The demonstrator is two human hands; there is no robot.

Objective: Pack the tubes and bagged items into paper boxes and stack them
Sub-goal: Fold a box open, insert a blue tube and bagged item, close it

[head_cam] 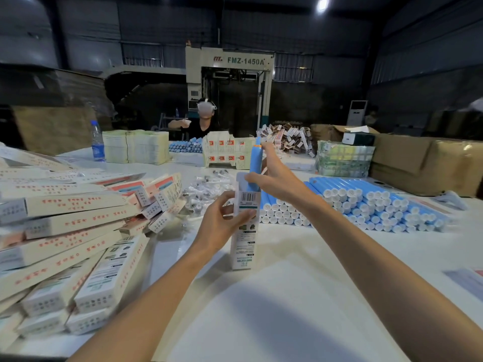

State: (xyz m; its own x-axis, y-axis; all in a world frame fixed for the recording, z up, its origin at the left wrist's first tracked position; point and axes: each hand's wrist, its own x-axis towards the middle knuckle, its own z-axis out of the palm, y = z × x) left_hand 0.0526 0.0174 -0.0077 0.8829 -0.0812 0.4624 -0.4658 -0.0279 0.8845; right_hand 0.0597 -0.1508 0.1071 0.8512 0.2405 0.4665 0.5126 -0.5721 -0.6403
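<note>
The left hand (pixel 222 226) grips 1 paper box (pixel 244 246) upright, thumb and fingers curled round its upper half, open mouth facing up. The right hand (pixel 278 178) pinches a blue tube (pixel 255 163) directly above that mouth, long axis in line with the box's. Its lower end seems just inside, though fingers hide the rim, so the next move looks like a straight push down.

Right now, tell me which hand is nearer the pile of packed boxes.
Left. The left hand grips the upright box beside the pile of packed boxes; the right hand holds the blue tube farther right.
</note>
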